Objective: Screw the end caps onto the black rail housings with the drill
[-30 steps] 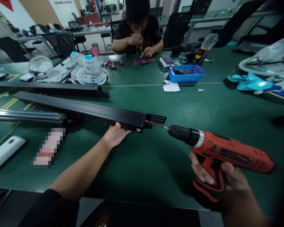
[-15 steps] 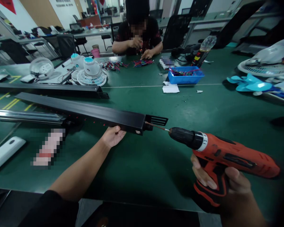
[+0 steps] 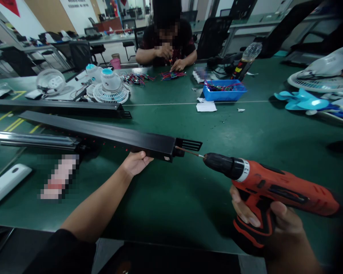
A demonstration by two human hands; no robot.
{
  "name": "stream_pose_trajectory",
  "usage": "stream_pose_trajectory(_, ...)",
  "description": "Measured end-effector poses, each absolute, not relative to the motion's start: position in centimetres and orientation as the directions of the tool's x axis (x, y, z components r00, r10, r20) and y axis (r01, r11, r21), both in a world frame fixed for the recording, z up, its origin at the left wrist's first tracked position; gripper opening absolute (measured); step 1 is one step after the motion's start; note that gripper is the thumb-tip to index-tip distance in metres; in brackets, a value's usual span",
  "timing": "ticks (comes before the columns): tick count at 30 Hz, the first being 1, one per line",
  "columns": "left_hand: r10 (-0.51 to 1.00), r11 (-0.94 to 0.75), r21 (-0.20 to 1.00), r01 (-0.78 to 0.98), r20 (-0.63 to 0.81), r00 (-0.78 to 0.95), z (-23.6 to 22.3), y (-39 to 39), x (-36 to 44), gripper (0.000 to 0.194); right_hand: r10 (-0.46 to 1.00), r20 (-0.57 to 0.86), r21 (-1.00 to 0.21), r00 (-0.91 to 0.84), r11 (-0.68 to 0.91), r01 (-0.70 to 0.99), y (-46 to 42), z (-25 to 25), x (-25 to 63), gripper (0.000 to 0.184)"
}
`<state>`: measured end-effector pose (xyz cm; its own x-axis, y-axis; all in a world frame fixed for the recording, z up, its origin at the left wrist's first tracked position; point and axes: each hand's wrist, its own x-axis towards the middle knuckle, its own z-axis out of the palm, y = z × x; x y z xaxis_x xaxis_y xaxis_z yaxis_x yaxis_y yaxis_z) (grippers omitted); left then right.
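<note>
My left hand [image 3: 135, 163] grips the underside of a long black metal housing [image 3: 103, 133] near its right end, holding that end just above the green table [image 3: 188, 190]. My right hand [image 3: 263, 224] is wrapped round the handle of an orange and black cordless drill [image 3: 271, 184]. The drill's thin bit [image 3: 188, 152] points left and its tip meets the end face of the housing, beside a slotted black end piece [image 3: 190, 144].
A second black housing [image 3: 60, 107] and a silver rail [image 3: 31, 140] lie to the left, with a white part [image 3: 5, 184] nearer me. Small white fans [image 3: 110, 89], a blue bin of wires [image 3: 224, 90] and blue fan blades [image 3: 303, 101] sit farther back. A person across the table handles wires.
The drill has shifted a little right and down with the bit staying at the housing's end. My left hand has slid slightly left along the housing's underside.
</note>
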<state>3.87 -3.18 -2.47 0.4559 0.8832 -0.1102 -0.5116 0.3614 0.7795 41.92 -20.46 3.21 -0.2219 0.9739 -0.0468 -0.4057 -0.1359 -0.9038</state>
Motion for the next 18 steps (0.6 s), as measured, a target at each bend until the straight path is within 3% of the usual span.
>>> stream_pose_trajectory(1, 0.872, 0.377, 0.786, -0.49, -0.124, 0.473, -2.8, -3.1, 3.7, 0.027, 0.973, -0.051, -0.904, -0.227, -0.142, -0.403, -20.5, 3.1, 42.0, 0.058)
stream_pose_trajectory(6, 0.853, 0.4, 0.809, -0.43, -0.157, 0.497, -3.6, -2.8, 3.2, 0.052, 0.976, -0.005, -0.918, -0.219, -0.092, -0.386, -20.6, 2.9, 42.9, 0.058)
stream_pose_trajectory(8, 0.859, 0.387, 0.81, -0.44, -0.144, 0.491, -3.2, -2.8, 3.5, 0.051, 0.979, 0.036, -0.939, -0.201, -0.036, -0.341, -20.2, 3.0, 43.6, 0.053)
stream_pose_trajectory(12, 0.895, 0.311, 0.81, -0.497, -0.073, 0.441, -2.0, -3.0, 4.4, 0.047, 0.936, 0.096, -0.948, -0.338, -0.017, -0.316, -18.8, 4.0, 45.2, 0.052)
stream_pose_trajectory(18, 0.896, 0.25, 0.823, -0.51, 0.002, 0.443, -2.1, -2.9, 4.4, 0.042, 0.884, 0.103, -0.96, -0.456, -0.031, -0.277, -16.9, 5.9, 46.8, 0.087)
